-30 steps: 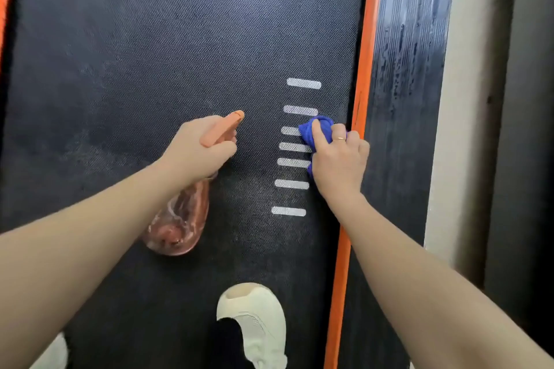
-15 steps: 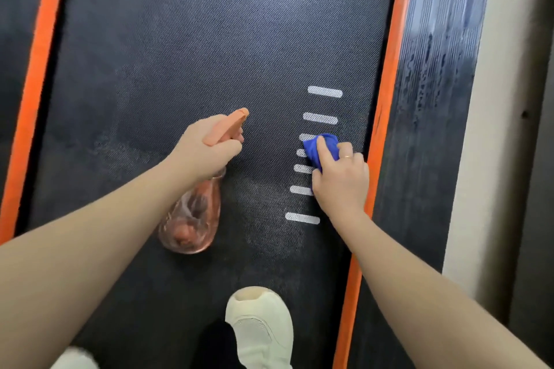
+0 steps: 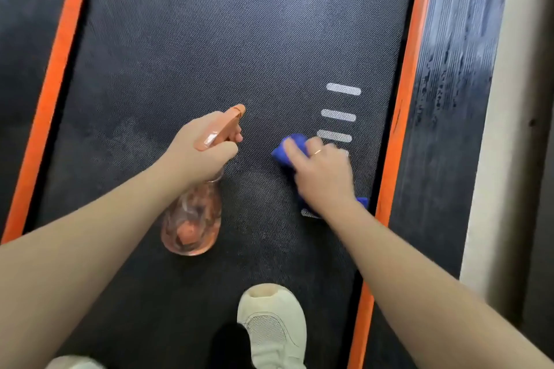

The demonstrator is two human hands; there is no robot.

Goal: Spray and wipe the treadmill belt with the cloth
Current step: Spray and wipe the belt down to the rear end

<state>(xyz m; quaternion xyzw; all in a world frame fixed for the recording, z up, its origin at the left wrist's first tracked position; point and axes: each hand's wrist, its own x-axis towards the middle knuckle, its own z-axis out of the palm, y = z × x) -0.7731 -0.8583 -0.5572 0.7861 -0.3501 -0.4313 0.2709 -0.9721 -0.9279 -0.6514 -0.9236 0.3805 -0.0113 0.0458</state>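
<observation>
A: How are the two hands being occupied?

B: The spray bottle [image 3: 192,216] is being gripped at its orange head by the left hand [image 3: 201,156], fingers curled round the neck and trigger, while the clear body is hanging below, above the treadmill belt [image 3: 209,39]. The nozzle is being pointed up the belt, away from the person.

A: And the cloth?

B: The blue cloth [image 3: 289,148] is being pressed flat onto the belt under the right hand [image 3: 323,177]. The fingers are being laid over it rather than closed round it; blue is showing ahead of the fingertips and again at the wrist, near the right orange strip [image 3: 401,129].

A: What relation is the next stroke being governed by?

B: The cloth is being held on the right half of the belt, over the lower white dashes [image 3: 338,115], while the unwiped width is lying to its left, towards the bottle. The belt's long axis is running away from the person, so a sideways stroke is probably being called for, across that axis. The right hand is already being kept on the cloth, so it is the one best placed.

A: Any hazard?

B: A pale shoe [image 3: 272,326] is being rested on the belt just below both hands; it may be getting in the way.
</observation>
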